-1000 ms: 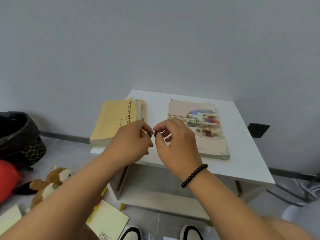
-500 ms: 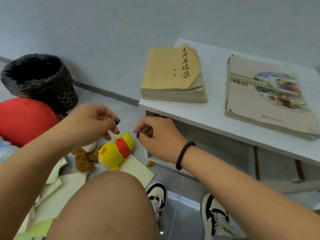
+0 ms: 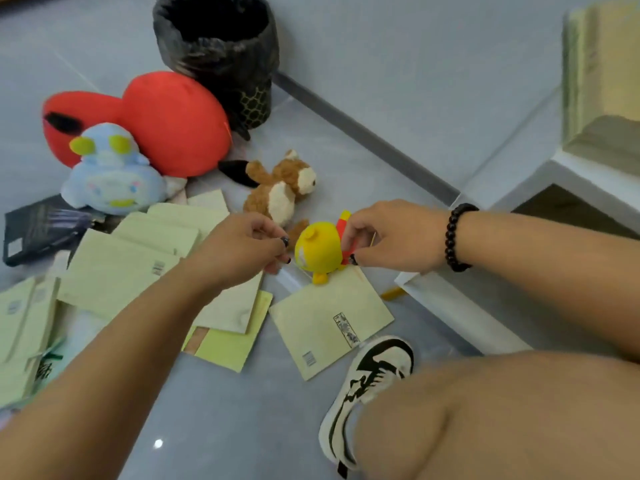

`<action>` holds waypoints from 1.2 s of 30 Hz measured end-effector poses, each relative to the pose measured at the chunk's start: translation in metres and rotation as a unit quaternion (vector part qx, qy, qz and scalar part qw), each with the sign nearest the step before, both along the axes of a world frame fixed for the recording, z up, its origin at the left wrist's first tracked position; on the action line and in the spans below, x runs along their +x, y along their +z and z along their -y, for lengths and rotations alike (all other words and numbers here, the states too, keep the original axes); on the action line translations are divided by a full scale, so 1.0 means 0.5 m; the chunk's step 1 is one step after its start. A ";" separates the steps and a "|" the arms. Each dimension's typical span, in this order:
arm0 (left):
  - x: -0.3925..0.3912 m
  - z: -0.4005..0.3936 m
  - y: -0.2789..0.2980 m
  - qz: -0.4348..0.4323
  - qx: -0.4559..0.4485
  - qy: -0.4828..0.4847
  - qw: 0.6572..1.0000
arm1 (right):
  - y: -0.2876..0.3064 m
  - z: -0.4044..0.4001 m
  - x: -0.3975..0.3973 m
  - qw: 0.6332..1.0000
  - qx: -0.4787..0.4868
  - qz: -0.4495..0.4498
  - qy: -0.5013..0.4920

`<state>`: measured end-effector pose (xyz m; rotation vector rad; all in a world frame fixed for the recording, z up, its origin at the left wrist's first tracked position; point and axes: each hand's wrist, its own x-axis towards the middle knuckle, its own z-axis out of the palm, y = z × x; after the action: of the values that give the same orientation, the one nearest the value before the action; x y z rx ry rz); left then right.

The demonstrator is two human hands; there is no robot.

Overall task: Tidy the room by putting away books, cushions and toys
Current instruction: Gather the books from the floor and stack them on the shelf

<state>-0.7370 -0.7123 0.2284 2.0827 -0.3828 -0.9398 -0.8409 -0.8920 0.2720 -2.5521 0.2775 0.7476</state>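
Right hand gripping the yellow bear plush by its red shirt, fingers curled round it, just above a pale green booklet on the floor. Left hand close beside the toy's head, fingers curled with tips pinched together; touching or not, unclear. Brown plush, blue plush, red cushion and black bin behind.

Soft, even, fairly bright light casts only faint shadows, a small white glint shows on the floor, and the book on the table at the bowed right edge is smeared by blur.
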 end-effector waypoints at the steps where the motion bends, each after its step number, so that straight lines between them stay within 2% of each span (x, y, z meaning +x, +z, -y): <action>1: 0.002 -0.016 -0.014 -0.011 0.007 0.014 1.000 | -0.003 -0.002 0.010 1.000 -0.015 -0.016 0.010; 8: 0.019 -0.149 -0.138 -0.141 0.052 0.163 0.975 | -0.055 -0.071 0.129 0.984 -0.074 -0.135 0.093; 12: 0.019 -0.212 -0.224 -0.227 0.021 0.290 0.929 | -0.096 -0.175 0.177 0.987 -0.055 -0.096 0.116; 16: 0.011 -0.260 -0.320 -0.307 -0.010 0.464 0.831 | -0.159 -0.299 0.174 0.990 0.036 -0.092 0.098; 20: 0.012 -0.302 -0.392 -0.362 -0.078 0.580 0.726 | -0.226 -0.387 0.157 0.984 0.140 -0.106 -0.034; 22: 0.017 -0.339 -0.482 -0.355 -0.098 0.618 0.694 | -0.254 -0.418 0.155 0.973 0.173 -0.111 -0.104; 24: 0.016 -0.354 -0.541 -0.356 -0.115 0.661 0.650 | -0.269 -0.428 0.158 0.968 0.183 -0.109 -0.129; 26: 0.013 -0.330 -0.506 -0.331 -0.129 0.701 0.619 | -0.270 -0.424 0.160 0.969 0.182 -0.108 -0.126; 31: 0.016 -0.307 -0.492 -0.294 -0.175 0.730 0.592 | -0.265 -0.389 0.154 0.972 0.165 -0.114 -0.122; 33: 0.027 -0.308 -0.501 -0.290 -0.177 0.720 0.605 | -0.272 -0.376 0.150 0.977 0.144 -0.120 -0.102; 34: 0.035 -0.307 -0.500 -0.280 -0.162 0.708 0.628 | -0.275 -0.372 0.150 0.979 0.137 -0.122 -0.091; 36: 0.053 -0.303 -0.518 -0.291 -0.159 0.697 0.636 | -0.277 -0.365 0.150 0.982 0.122 -0.124 -0.070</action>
<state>-0.7105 -0.5607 -0.0306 1.0232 1.1985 -0.3856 -0.7657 -0.7095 0.1334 -2.1860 0.4125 0.9806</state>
